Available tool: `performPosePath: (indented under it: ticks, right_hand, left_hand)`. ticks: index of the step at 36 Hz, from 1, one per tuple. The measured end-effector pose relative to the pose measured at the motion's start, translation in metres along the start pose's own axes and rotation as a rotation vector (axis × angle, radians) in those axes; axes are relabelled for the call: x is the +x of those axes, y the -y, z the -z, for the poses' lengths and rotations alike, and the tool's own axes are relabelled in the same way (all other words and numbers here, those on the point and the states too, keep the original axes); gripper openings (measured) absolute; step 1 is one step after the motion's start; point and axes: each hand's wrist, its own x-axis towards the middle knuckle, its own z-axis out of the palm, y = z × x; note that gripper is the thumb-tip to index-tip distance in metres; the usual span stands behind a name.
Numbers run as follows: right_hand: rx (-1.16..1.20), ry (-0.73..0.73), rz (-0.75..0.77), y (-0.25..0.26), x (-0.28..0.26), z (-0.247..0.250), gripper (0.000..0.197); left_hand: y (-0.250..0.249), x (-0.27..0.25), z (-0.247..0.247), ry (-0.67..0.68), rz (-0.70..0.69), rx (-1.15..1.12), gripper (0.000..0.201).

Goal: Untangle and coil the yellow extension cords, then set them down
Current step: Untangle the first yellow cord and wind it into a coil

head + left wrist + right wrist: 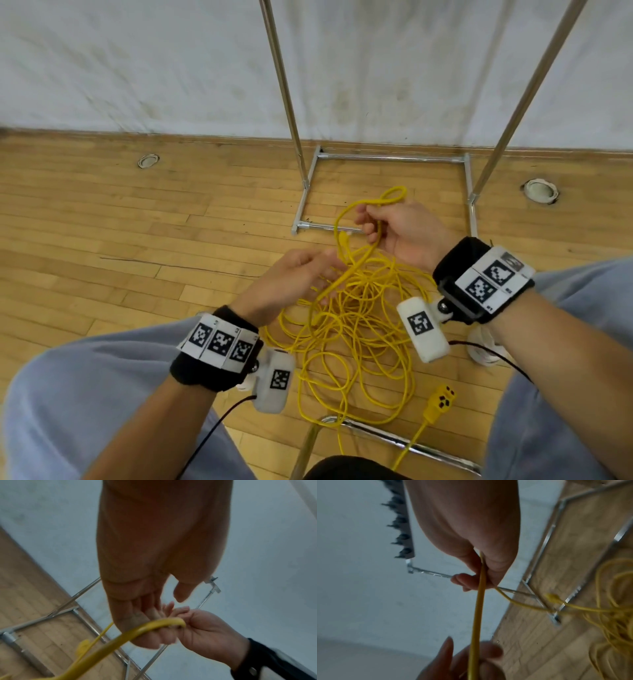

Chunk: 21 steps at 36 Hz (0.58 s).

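- Nearest in the head view, a curved metal bar (404,437) crosses between the person's two grey-trousered knees (85,387), and one strand of cord runs over it.
- One yellow socket block (439,403) lies on the wood floor (102,219) just right of the tangle, its own lead trailing toward the bar.
- The yellow cord (356,329) lies in a loose heap of many overlapping loops on the floor, between the two wrists, each of which wears a black band with printed markers.
- The left hand (291,281) hovers over the heap with fingers extended and loosely spread; a strand passes across its fingers, but whether they grip it cannot be told from any view.
- The right hand (404,233) is raised above the heap, fingers curled round a strand, with a small loop standing up past its knuckles.
- One small yellow plug (343,236) hangs just left of the right hand's fingers; the right wrist view also shows it (553,597), clear of the heap.
- Farther off, a metal rack (387,158) with two upright poles stands against the white wall (137,61).
- Two round floor fittings (540,191) sit well apart, one on either side of the rack.
- Only the left wrist view shows the cord (120,639) bending tightly into the right hand's fist (202,631).
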Motion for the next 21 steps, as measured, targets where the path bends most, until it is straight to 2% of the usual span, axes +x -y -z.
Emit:
performPosePath:
  ticks: [2, 5, 10, 13, 15, 17, 19, 21]
  right_hand:
    - [-0.186, 0.034, 0.029, -0.003, -0.01, -0.006, 0.025]
    - [-0.494, 0.077, 0.073, -0.016, -0.024, -0.013, 0.034]
    - [-0.856, -0.012, 0.229, -0.027, -0.034, -0.017, 0.064]
    - [-0.993, -0.061, 0.264, -0.026, -0.031, -0.017, 0.072]
    - [-1.059, -0.085, 0.283, -0.025, -0.031, -0.017, 0.069]
    - [-1.155, -0.111, 0.313, -0.026, -0.033, -0.017, 0.058]
    - [-1.24, -0.143, 0.348, -0.028, -0.033, -0.017, 0.043]
    - [-1.291, -0.191, 0.383, -0.029, -0.029, -0.016, 0.033]
  left_hand:
    - [0.0, 0.003, 0.002, -0.084, 0.013, -0.096, 0.037]
    - [0.001, 0.007, -0.001, -0.135, -0.002, -0.144, 0.034]
    - [0.002, 0.004, -0.013, -0.055, 0.044, -0.134, 0.039]
    - [0.003, 0.003, -0.018, 0.0, 0.065, -0.204, 0.047]
    - [0.001, 0.004, -0.022, 0.061, 0.104, -0.25, 0.06]
    - [0.0, 0.005, -0.026, 0.122, 0.136, -0.315, 0.072]
    - [-0.001, 0.007, -0.028, 0.14, 0.099, -0.404, 0.063]
    - [-0.004, 0.009, -0.026, 0.082, 0.024, -0.55, 0.045]
